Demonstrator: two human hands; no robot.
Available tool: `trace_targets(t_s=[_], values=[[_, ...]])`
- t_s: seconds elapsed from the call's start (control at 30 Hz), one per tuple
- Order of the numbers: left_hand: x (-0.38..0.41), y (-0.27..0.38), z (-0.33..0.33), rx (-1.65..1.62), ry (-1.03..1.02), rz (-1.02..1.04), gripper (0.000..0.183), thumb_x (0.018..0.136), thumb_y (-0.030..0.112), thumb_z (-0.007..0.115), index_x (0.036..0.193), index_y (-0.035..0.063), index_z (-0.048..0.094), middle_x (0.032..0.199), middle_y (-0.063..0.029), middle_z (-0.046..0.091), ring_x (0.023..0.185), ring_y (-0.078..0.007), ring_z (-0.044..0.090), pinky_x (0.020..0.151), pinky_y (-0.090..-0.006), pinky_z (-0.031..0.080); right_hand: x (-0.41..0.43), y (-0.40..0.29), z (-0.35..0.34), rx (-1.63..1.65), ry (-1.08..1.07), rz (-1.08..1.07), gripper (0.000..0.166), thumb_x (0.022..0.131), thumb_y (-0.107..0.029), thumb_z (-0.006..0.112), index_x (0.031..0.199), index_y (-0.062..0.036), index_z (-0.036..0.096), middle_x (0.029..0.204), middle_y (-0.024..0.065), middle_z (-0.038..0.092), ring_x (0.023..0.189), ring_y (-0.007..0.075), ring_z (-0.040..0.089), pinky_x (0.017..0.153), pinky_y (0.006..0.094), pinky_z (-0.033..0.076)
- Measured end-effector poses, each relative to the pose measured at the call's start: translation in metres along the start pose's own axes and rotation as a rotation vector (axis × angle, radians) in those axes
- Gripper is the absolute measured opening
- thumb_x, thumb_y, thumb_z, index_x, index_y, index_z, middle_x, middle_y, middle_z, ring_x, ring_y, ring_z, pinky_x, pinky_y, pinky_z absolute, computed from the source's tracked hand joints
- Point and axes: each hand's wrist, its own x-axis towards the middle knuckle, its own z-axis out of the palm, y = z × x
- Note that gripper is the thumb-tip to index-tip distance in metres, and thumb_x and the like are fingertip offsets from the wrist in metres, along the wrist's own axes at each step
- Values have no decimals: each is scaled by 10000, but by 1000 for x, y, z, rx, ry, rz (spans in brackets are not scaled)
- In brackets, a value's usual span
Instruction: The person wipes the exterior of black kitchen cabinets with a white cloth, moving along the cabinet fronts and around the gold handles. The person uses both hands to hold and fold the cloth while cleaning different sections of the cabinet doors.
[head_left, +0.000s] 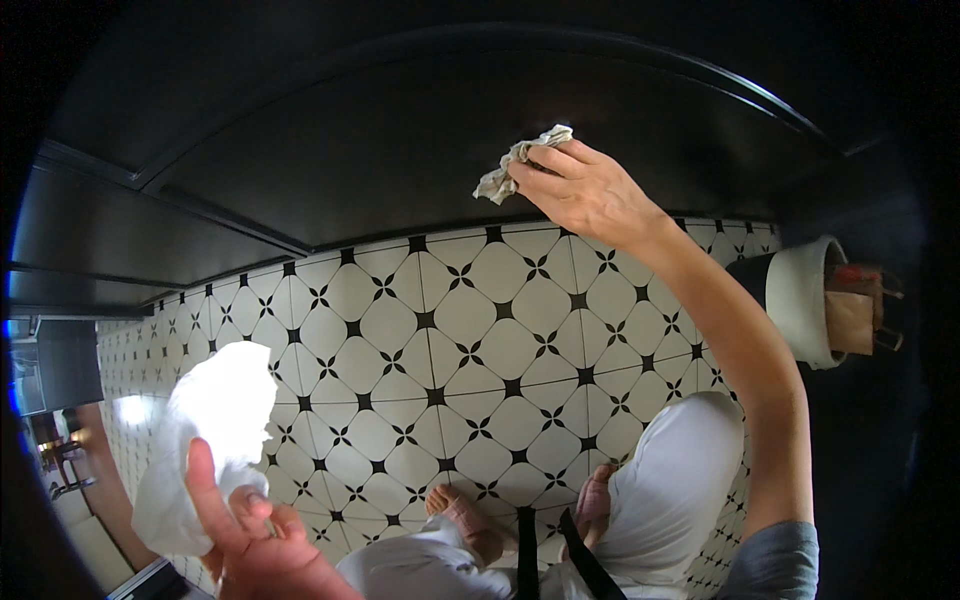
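Observation:
A crumpled, pale wipe or cloth (495, 180) is bunched under the fingers of my right hand (581, 187), which reaches up and lies against a dark panelled surface (390, 150). At the lower left, my left hand (255, 532) holds a larger white sheet of cloth or paper (217, 412), brightly lit and draped above the fingers. Its index finger is raised in front of the sheet; the thumb's grip is hidden.
Below the dark panelling runs a patterned black-and-white tile floor (465, 315). A basket or bin (795, 300) with a brown paper bag (850, 322) stands at the right. My feet in pink slippers (472, 521) are at the bottom.

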Motion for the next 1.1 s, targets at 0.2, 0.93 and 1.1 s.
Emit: trace_targets(t_s=[0.2, 0.93, 1.1], values=[[2, -2, 4, -82, -1, 126, 520, 1052, 104, 283, 1533, 297, 331, 1375, -173, 458, 1127, -179, 501, 803, -246, 476, 93, -54, 34, -22, 32, -81, 136, 712, -129, 771, 842, -164, 759, 1079, -51, 646, 1129, 149, 532, 959, 271, 462], [-21, -27, 29, -1037, -662, -5, 584, 940, 92, 488, 1451, -104, 283, 1438, -246, 411, 1223, -256, 449, 1084, -439, 278, -288, 45, 6, -58, -421, 735, 198, 886, -25, 509, 1005, 6, 665, 1021, 106, 648, 878, 219, 633, 833, 367, 525], [-44, -8, 68, -659, -713, 126, 536, 942, 169, 407, 1472, 103, 359, 1473, -235, 445, 1151, -239, 568, 932, -340, 477, -167, -8, -28, 2066, 164, 1728, 505, 773, 133, 407, 1196, 1, 650, 1208, 99, 631, 1025, 198, 638, 976, 353, 510]])
